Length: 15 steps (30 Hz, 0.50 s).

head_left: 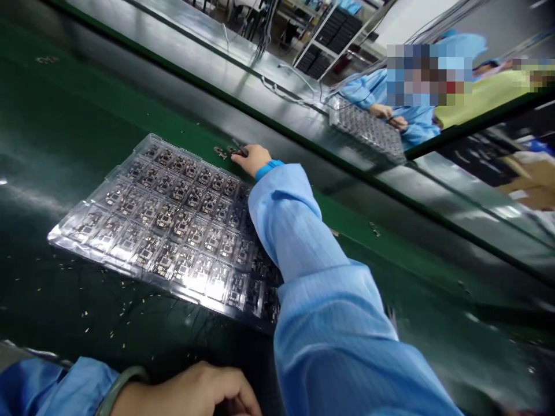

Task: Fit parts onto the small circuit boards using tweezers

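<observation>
Lying just beyond the far edge of a clear tray [54, 234], a little cluster of loose parts [219, 152] sits beside the right hand [255, 159], to the left of its fingertips. That hand is clearly the nearer one; its fingers pinch a dark slim tool [241, 149], whose tip points far and left, close to the parts. The left hand [199, 390] rests well apart, at the near side of the scene, with curled fingers; I cannot tell whether it holds anything.

The tray lies ahead and to the left, between the two hands, filled with rows of small circuit boards [165, 216]. Its long axis runs left to right on a slant, the right end coming nearer, and the blue right sleeve [299, 231] crosses over and hides that end.

Room is tight on the far side: only a narrow strip of green work surface [104, 110] separates the tray from the metal ledge [243, 115]. More room spreads out left of the tray, while pale scraps [87, 330] dot the surface along its near edge.
</observation>
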Available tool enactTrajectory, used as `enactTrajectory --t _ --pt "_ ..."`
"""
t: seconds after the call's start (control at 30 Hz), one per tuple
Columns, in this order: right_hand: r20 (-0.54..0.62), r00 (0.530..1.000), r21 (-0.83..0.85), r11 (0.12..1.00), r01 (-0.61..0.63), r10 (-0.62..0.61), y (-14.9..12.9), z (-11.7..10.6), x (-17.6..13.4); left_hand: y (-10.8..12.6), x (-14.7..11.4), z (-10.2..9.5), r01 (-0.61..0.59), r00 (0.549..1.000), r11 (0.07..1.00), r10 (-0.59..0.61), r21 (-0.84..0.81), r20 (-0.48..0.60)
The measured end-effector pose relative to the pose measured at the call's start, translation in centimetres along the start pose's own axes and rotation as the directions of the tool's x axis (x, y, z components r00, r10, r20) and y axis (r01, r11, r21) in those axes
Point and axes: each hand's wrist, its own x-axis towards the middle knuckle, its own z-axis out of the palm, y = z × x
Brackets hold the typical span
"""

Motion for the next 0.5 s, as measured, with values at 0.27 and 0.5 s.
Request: enactTrajectory --t 0.27,0.5 --pt "0.047 0.99 -0.022 0.991 -0.13 0.131 1.6 -2.0 -1.3 -0.2 0.1 0.1 0.02 1.0 1.0 -0.02 0.0 -0.002" --pt "-0.04 0.993 -0.09 0.99 0.105 -0.109 -2.9 -4.0 -7.7 1.1 -0.1 0.3 0.134 0.989 0.989 -0.137 0.061 0.048"
